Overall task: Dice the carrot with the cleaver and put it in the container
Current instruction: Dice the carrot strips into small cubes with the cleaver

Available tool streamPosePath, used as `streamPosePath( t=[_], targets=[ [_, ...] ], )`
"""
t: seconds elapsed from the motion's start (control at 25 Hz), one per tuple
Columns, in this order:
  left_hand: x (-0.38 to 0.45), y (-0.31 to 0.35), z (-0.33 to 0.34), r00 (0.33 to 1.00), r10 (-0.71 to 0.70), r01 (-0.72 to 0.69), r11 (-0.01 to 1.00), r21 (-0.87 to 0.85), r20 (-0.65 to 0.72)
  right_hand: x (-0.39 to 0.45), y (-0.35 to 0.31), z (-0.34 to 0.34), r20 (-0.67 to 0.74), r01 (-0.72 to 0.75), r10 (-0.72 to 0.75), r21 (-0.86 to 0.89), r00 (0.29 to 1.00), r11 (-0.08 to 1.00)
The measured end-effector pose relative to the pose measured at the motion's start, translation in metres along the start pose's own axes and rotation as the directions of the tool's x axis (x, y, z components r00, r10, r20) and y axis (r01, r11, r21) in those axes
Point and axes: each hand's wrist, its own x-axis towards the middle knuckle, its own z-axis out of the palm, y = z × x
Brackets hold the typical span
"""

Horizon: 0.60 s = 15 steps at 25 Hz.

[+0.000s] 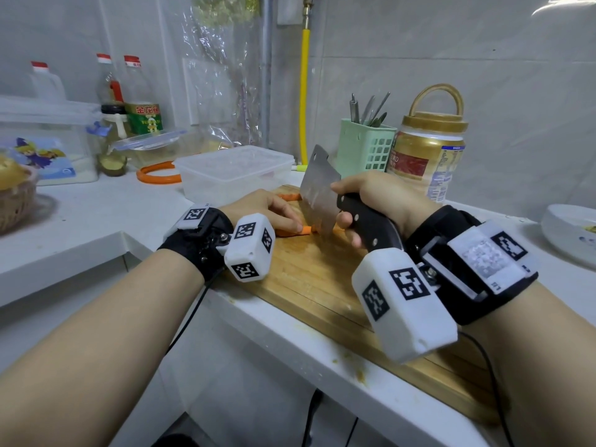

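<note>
On the wooden cutting board (309, 279) lies an orange carrot piece (292, 231), and my left hand (261, 208) holds it down with its fingertips. A second carrot strip (289, 197) lies farther back on the board, partly hidden behind that hand. My right hand (374, 201) grips the black handle of the steel cleaver (317, 191). The blade stands edge-down on the board just right of the held carrot piece. A clear plastic container (235, 172) without a lid stands directly behind the board.
A green utensil holder (366, 150) and a gold-lidded jar (429, 156) stand behind the board on the right. A white bowl (567, 233) sits at far right. Bottles, a lidded box and a basket (16, 201) crowd the left counter. The counter edge runs close in front.
</note>
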Motion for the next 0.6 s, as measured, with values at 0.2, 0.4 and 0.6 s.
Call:
streamPosePath(
  t=[0.2,0.4,0.6],
  targets=[
    [-0.0006,-0.0025,-0.0008,1.0,0.007,-0.007,0.999,-0.048,-0.001,0.0029,0.0024,0.003,0.023,-0.015,0.016,-0.041,1.0,0.999],
    [-0.0017,0.0001,0.0006,1.0,0.014,-0.014,1.0,-0.026,0.001,0.0042,0.0034,0.0044,0.002,-0.014,0.015,-0.077,1.0,0.997],
    [-0.0026,0.0014,0.0005,1.0,0.024,-0.024,0.999,-0.032,0.013,0.0027,0.0027,0.0043,0.002,-0.025,0.025,-0.099,1.0,0.995]
  ],
)
